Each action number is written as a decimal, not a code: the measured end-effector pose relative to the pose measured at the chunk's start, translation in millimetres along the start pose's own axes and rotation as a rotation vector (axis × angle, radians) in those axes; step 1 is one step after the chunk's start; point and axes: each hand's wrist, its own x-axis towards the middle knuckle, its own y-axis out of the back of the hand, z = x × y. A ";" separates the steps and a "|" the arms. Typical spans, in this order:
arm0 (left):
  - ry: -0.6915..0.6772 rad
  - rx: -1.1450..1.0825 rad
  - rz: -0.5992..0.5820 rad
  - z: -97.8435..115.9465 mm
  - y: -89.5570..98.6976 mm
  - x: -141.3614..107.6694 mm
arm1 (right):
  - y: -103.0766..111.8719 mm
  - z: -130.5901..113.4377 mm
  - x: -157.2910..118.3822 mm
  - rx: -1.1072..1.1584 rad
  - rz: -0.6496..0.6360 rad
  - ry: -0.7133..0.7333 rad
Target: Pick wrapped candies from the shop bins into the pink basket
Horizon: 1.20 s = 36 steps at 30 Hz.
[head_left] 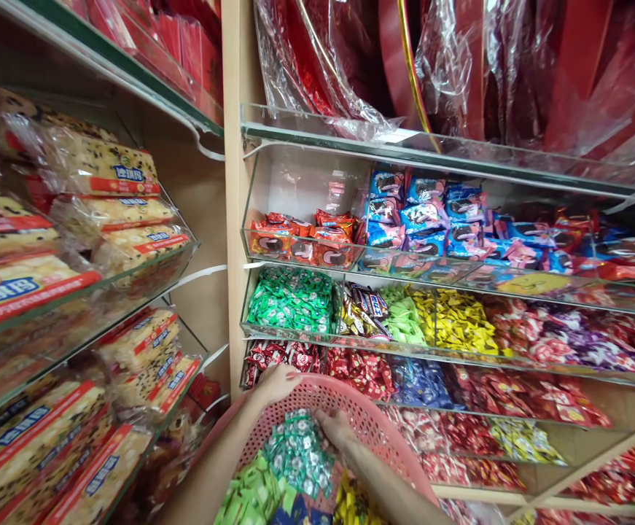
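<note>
Below me is a pink perforated plastic basket holding piles of wrapped candies. My left hand is closed over the far left part of its rim, its fingertips partly hidden. Inside the basket, my right hand bends its fingers against the right side of a pile of green-wrapped candies. Light green packets lie at the near left of the basket. Dark blue packets are at the bottom middle, and yellow packets sit under my right forearm.
Ahead, a glass-fronted shelf bin holds green candies, with yellow packets farther right. Blue cookie packs stack above. Packaged puffed-rice bars fill the left shelves. A wooden post divides the two units.
</note>
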 end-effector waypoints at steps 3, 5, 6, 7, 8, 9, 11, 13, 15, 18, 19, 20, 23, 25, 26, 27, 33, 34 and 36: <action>0.010 -0.005 -0.007 -1.5 -1.1 -0.1 | 1.8 -21.0 -12.0 -0.158 0.089 0.425; 0.007 -0.024 -0.019 -1.8 -0.8 -1.0 | 3.5 -46.0 -28.7 -0.258 0.050 0.709; 0.006 -0.034 -0.029 -1.8 -0.4 -1.4 | 4.4 -61.4 -38.5 -0.300 0.009 0.794; 0.004 -0.044 -0.040 -1.6 0.0 -1.7 | 5.3 -78.3 -48.2 -0.332 -0.011 0.864; -0.001 -0.052 -0.045 -1.4 0.2 -1.7 | 6.0 -96.1 -56.9 -0.362 -0.028 0.913; -0.006 -0.056 -0.046 -1.2 0.2 -1.5 | 6.5 -114.3 -63.9 -0.381 -0.037 0.955; -0.011 -0.047 -0.033 -1.3 -0.6 -0.5 | 5.7 -149.7 -71.0 -0.382 -0.007 1.037; -0.022 -0.033 -0.012 -2.1 -2.5 0.8 | 1.6 -180.5 -68.8 -0.386 0.053 1.107; -0.021 -0.029 -0.002 -3.3 -4.4 1.8 | -6.5 -204.7 -60.6 -0.400 0.101 1.114; -0.016 -0.033 -0.002 -4.4 -5.5 2.2 | -23.9 -227.7 -47.8 -0.411 0.140 1.009; -0.013 -0.031 -0.004 -4.4 -5.3 2.1 | -29.9 -232.1 -44.9 -0.423 0.151 0.966; -0.011 -0.030 -0.003 -4.2 -5.0 2.0 | -35.5 -235.2 -42.8 -0.442 0.164 0.926; 0.005 -0.048 -0.013 -3.6 -4.0 1.7 | -47.8 -238.9 -39.8 -0.515 0.215 0.827; 0.017 -0.064 -0.026 -3.6 -4.0 1.8 | -52.0 -238.8 -38.2 -0.547 0.240 0.783; 0.018 -0.065 -0.029 -3.7 -4.3 2.0 | -53.1 -238.5 -37.0 -0.554 0.245 0.768; 0.016 -0.062 -0.027 -3.9 -4.7 2.2 | -53.9 -238.1 -35.6 -0.554 0.247 0.755; 0.013 -0.032 -0.002 -5.0 -6.8 2.8 | -58.4 -235.8 -24.4 -0.482 0.246 0.726; 0.013 -0.041 -0.006 -4.9 -6.6 2.6 | -59.5 -235.5 -22.9 -0.466 0.239 0.739; 0.013 -0.060 -0.018 -4.5 -6.0 2.2 | -61.6 -235.3 -21.1 -0.438 0.231 0.763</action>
